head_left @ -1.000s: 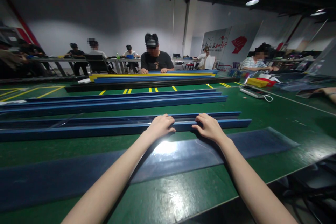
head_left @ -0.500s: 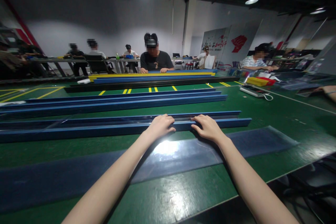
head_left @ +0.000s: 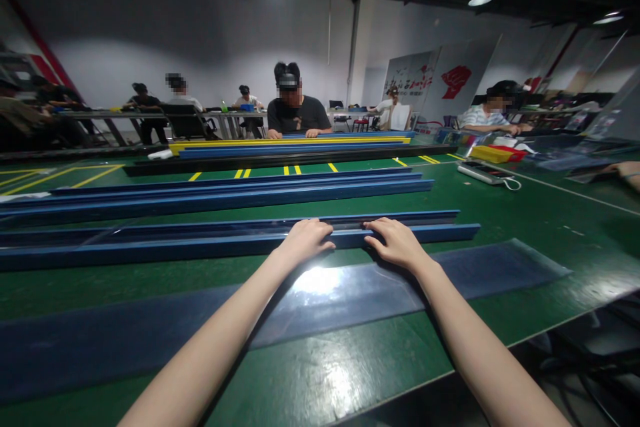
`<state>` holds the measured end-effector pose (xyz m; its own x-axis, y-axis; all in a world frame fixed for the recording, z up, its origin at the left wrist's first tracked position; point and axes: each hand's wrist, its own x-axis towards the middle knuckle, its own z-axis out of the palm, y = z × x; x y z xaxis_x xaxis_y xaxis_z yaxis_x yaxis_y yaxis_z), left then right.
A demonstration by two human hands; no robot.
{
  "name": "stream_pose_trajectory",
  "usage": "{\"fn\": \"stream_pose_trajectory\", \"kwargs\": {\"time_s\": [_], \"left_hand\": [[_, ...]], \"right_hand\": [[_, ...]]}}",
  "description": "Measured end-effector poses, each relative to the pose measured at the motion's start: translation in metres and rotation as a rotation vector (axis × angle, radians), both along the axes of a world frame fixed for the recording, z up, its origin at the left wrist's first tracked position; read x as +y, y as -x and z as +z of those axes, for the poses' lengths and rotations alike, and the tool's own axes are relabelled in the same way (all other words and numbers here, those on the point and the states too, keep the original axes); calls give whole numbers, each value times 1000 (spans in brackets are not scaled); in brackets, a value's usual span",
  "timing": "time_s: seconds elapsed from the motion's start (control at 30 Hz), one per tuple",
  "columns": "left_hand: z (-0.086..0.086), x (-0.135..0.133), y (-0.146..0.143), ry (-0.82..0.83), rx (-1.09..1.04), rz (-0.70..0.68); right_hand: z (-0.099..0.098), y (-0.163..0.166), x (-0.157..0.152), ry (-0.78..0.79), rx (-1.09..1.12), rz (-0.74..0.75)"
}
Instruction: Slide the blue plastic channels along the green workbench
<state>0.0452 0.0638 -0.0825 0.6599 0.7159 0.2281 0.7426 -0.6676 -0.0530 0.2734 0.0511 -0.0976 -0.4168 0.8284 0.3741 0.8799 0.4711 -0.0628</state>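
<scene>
A long blue U-shaped channel (head_left: 175, 251) lies across the green table. My left hand (head_left: 307, 239) curls over its near wall, fingers inside the trough and thumb on the outer side. A short way to the right, my right hand (head_left: 395, 240) grips the same wall in a similar manner, its fingertips partly hidden in the trough. Clear film or strip seems to lie inside the channel. Beneath my forearms a long transparent plastic strip (head_left: 350, 303) rests flat on the table, reflecting the lamp.
Farther back lie another blue channel (head_left: 250, 200), a black one (head_left: 300, 159) and a yellow one (head_left: 300, 143). A phone-like device with a white cable (head_left: 483, 173) and a yellow tray (head_left: 490, 155) sit at right. A co-worker (head_left: 299, 113) sits opposite; another person's hand (head_left: 627, 170) shows at the right edge.
Both hands keep their places on the blue channel. Only a very slight shift of the view is visible.
</scene>
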Motion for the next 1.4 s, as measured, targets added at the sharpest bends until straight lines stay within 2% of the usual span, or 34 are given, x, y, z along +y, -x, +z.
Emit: {"fn": "stream_pose_trajectory", "kwargs": {"time_s": [0.6, 1.13, 1.4], "left_hand": [[1, -1, 0, -1, 49, 58], [-4, 2, 1, -20, 2, -21], [-6, 2, 1, -14, -7, -2]], "right_hand": [[3, 2, -3, 15, -26, -17], [0, 2, -1, -14, -70, -2], [1, 19, -4, -22, -71, 53]]}}
